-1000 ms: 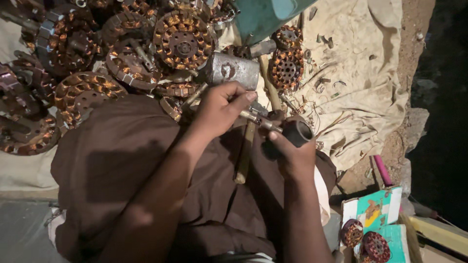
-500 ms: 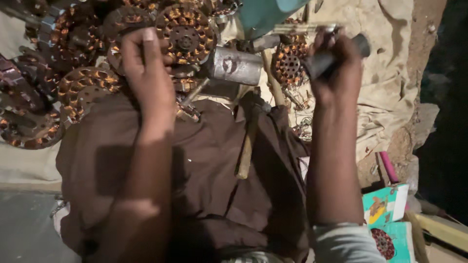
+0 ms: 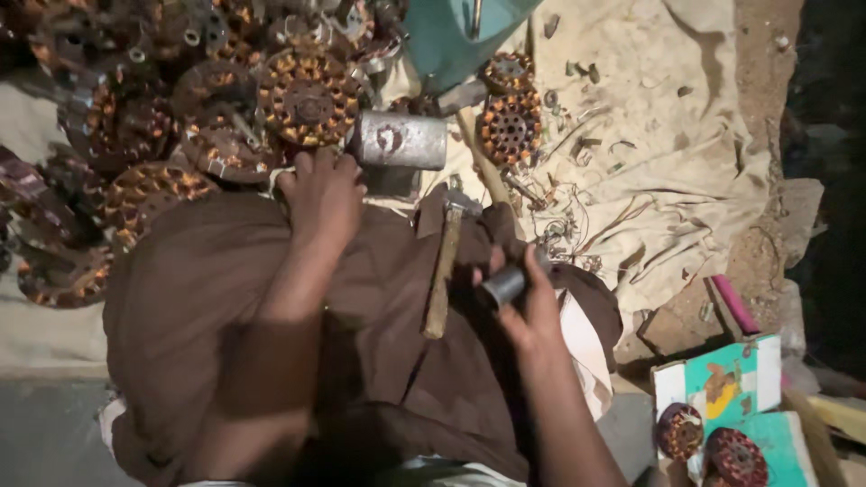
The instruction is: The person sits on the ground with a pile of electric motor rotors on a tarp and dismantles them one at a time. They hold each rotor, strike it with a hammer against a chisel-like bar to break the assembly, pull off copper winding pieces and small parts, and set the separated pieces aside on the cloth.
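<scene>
Floor: bare brown ground (image 3: pixel 767 54) at right edge | Cover: crumpled beige cloth (image 3: pixel 649 135) spread over it | Light: dim, right edge dark

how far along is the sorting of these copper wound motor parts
Looks done: two wound parts sit apart at lower right by a teal box. In hand: the right hand grips a dark metal cylinder; the left hand rests at the pile's edge. Left: a big pile of wound parts, and the hammer on the lap.
</scene>
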Demonstrator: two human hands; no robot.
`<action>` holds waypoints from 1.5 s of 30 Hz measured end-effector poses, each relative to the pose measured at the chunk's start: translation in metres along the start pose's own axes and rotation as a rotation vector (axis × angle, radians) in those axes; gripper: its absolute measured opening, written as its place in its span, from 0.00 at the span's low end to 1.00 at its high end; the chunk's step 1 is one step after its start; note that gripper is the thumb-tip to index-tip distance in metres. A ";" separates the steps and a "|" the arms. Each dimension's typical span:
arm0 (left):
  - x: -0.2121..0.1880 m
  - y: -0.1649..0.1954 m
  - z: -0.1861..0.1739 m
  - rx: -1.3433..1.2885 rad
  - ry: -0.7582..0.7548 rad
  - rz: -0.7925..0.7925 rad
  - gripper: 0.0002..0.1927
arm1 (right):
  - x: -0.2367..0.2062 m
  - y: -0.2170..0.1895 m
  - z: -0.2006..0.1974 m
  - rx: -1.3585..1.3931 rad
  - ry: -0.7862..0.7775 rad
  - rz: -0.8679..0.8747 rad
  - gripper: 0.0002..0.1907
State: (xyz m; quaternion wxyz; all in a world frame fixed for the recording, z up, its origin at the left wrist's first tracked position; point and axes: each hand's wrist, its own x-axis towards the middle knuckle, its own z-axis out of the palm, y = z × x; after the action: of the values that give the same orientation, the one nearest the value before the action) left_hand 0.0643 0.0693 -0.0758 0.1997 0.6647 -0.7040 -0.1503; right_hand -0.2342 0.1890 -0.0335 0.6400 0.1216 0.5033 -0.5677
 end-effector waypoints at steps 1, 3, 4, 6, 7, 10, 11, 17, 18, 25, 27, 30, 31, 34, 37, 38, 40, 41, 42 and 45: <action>0.000 -0.002 0.004 -0.046 -0.012 -0.006 0.08 | -0.001 0.002 -0.009 -0.026 0.034 -0.017 0.20; 0.000 -0.003 0.012 -0.152 0.096 0.143 0.10 | -0.004 0.003 -0.021 0.010 0.039 -0.023 0.19; -0.001 -0.004 0.017 -0.208 0.144 0.206 0.11 | -0.006 0.003 -0.023 0.018 0.050 -0.019 0.19; -0.001 -0.005 0.024 -0.117 0.154 0.133 0.13 | -0.011 0.002 -0.023 0.020 -0.066 -0.016 0.18; 0.000 -0.003 0.028 -0.076 0.154 0.109 0.15 | -0.015 0.002 -0.020 0.032 -0.119 -0.022 0.17; 0.002 0.001 0.033 -0.247 0.247 0.146 0.15 | -0.030 0.004 -0.007 0.040 -0.117 0.024 0.19; 0.004 0.002 0.032 -0.409 0.351 0.102 0.15 | -0.037 0.004 0.000 -0.065 -0.156 0.045 0.23; 0.021 -0.031 -0.003 -2.084 0.451 -0.576 0.14 | -0.088 0.021 0.055 -1.359 -0.203 -0.387 0.39; 0.022 -0.038 -0.007 -2.338 0.449 -0.672 0.15 | -0.095 0.023 0.065 -1.528 -0.352 -0.532 0.34; 0.011 -0.055 0.007 -2.597 0.287 -0.772 0.17 | -0.100 0.034 0.125 -2.048 -0.331 -0.119 0.19; 0.011 -0.055 0.010 -2.631 0.261 -0.816 0.16 | -0.092 0.036 0.132 -1.760 -0.366 -0.178 0.22; 0.015 -0.053 0.002 -2.487 0.214 -0.601 0.17 | -0.078 0.036 0.138 -1.392 -0.560 -0.314 0.27; 0.015 -0.050 -0.005 -2.533 0.167 -0.547 0.17 | -0.074 0.036 0.138 -1.278 -0.638 -0.350 0.29; 0.015 -0.025 -0.029 -2.523 0.060 -0.272 0.17 | -0.059 0.037 0.135 -1.579 -0.562 -0.425 0.30; 0.009 0.008 -0.061 -2.132 0.024 -0.056 0.19 | -0.039 0.045 0.127 -1.928 -0.487 -0.625 0.35; 0.007 0.022 -0.071 -1.944 -0.022 -0.111 0.20 | -0.029 0.050 0.123 -1.742 -0.571 -0.567 0.33; 0.008 0.048 -0.090 -1.802 -0.085 0.019 0.26 | -0.006 0.057 0.115 -1.352 -0.708 -0.468 0.28; 0.010 0.058 -0.098 -1.840 -0.099 0.202 0.30 | 0.007 0.059 0.109 -1.433 -0.705 -0.600 0.28; 0.009 0.057 -0.108 -1.425 0.070 0.392 0.38 | 0.021 0.058 0.104 -1.512 -0.705 -0.731 0.29; 0.005 0.056 -0.125 -0.500 0.280 0.632 0.61 | 0.058 0.046 0.083 -1.725 -0.655 -1.098 0.30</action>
State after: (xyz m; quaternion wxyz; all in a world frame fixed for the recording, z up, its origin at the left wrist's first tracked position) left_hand 0.0755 0.0749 0.0608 0.4845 0.3613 -0.7813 -0.1560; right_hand -0.1615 0.1084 -0.0593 0.2707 -0.7724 0.5241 -0.2356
